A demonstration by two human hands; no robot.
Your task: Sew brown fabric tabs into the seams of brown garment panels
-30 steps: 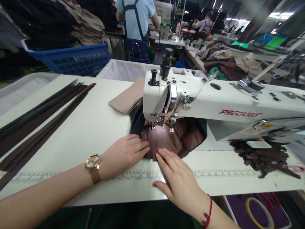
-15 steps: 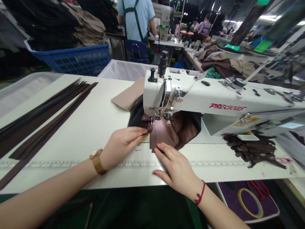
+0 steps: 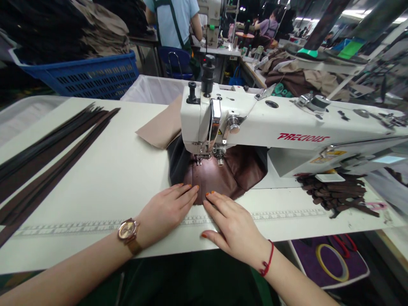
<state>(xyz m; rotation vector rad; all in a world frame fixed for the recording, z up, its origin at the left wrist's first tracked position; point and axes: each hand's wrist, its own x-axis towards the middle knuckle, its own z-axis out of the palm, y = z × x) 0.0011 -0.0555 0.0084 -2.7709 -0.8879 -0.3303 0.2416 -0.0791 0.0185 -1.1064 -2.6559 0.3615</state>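
Note:
A dark brown, shiny fabric piece lies under the presser foot of a white sewing machine. Two edges of it meet in a seam line running toward me from the foot. My left hand rests flat on its near left part, fingers stretched out. On the near right part my right hand lies with its fingers extended and thumb spread on the table. Black fabric and a beige panel stick out at the left of the machine head.
Long dark strips lie on the left of the white table. Short brown strips are heaped at the right. Below sits a drawer with a yellow tape roll and red-handled scissors. Beyond stand a blue basket and a co-worker.
My left hand has gone from pinching the fabric's left edge near the foot to lying flat, nearer me. The left flap now lies flat beside the right part. The view has shifted slightly.

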